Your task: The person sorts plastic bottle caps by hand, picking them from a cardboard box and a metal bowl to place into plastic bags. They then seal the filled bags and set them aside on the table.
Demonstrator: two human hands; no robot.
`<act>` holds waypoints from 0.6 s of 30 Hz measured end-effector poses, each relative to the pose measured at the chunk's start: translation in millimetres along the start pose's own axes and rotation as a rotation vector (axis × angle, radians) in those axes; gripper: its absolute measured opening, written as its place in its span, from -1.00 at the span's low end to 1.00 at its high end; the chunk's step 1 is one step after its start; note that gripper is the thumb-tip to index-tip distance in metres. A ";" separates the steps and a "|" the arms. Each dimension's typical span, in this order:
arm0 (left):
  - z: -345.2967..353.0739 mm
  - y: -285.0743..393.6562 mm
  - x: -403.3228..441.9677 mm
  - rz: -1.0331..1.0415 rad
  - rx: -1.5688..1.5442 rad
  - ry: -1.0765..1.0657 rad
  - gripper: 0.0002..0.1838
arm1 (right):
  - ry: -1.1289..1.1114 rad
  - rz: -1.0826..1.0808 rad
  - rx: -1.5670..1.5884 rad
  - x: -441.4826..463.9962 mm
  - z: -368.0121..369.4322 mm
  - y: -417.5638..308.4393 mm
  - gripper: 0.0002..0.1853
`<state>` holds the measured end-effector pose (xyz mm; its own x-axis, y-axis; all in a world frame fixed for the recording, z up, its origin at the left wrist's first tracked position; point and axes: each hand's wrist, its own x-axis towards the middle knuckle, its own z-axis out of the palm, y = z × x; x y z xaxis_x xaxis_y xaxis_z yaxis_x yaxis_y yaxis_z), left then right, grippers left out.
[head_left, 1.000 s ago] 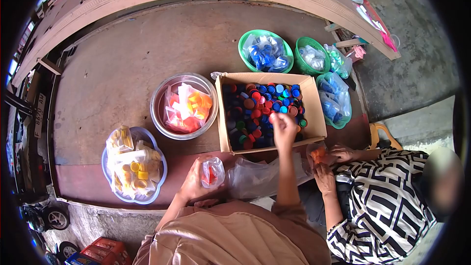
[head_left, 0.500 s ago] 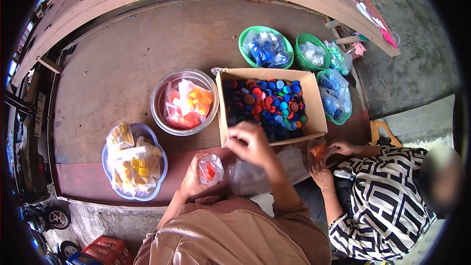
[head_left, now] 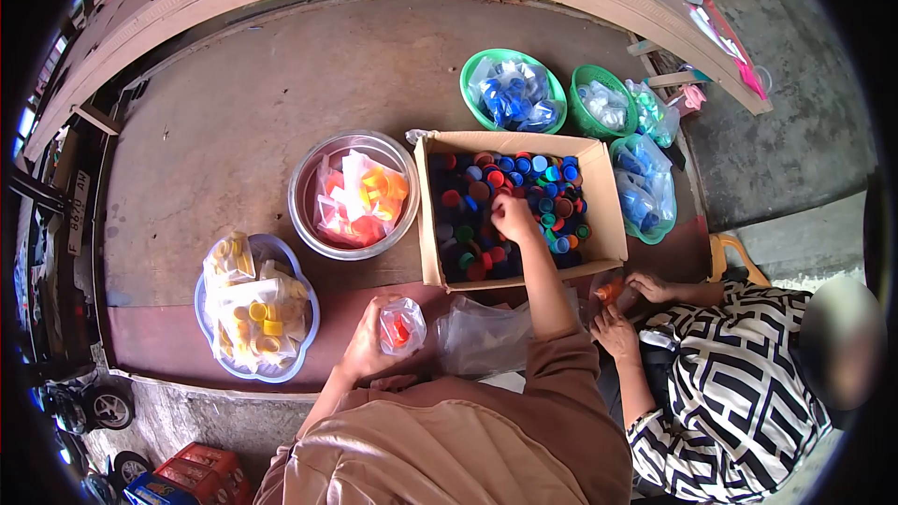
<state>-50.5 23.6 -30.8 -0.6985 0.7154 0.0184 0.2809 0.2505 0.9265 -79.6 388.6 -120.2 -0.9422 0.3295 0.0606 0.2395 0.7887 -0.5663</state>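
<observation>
My left hand point(head_left: 365, 344) is closed around a clear plastic bag point(head_left: 412, 313), its mouth turned up. Red bottle caps point(head_left: 400, 328) show inside the bag. Over the cardboard box point(head_left: 615, 215), my right hand point(head_left: 514, 219) reaches down among loose bottle caps point(head_left: 543, 201) of blue, red, green and brown. Its fingers are drawn together at the caps; what they pinch, if anything, is hidden. Flat clear plastic bags point(head_left: 482, 337) lie on the table in front of the box, below my right forearm.
Left of the box stand a metal bowl point(head_left: 297, 215) of bagged caps and a lavender tray point(head_left: 311, 318) with yellow ones. Green baskets point(head_left: 465, 98) holding bagged caps sit behind and right. A co-worker point(head_left: 720, 374) at right handles a bag of orange caps point(head_left: 610, 292).
My right hand has moved from the box's near edge, by the left bag, forward into the caps. My left hand keeps hold of its bag in about the same place.
</observation>
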 end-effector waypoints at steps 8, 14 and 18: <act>1.0 1.0 0.7 -0.001 0.003 -0.006 -0.18 | 0.336 0.199 -0.111 -7.7 -31.4 -22.0 -0.84; 0.3 3.3 -0.9 0.008 0.016 0.010 -0.20 | -0.359 0.335 -0.342 -16.7 -23.0 -32.7 -0.73; 1.0 4.7 -1.5 0.009 0.015 0.009 -0.20 | -0.332 0.337 -0.347 -12.6 -21.9 -20.6 -0.80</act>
<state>-47.5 24.4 -26.8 -0.7017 0.7119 0.0298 0.2965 0.2538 0.9207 -67.5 379.6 -91.3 -0.8105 0.4552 -0.3687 0.5483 0.8110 -0.2041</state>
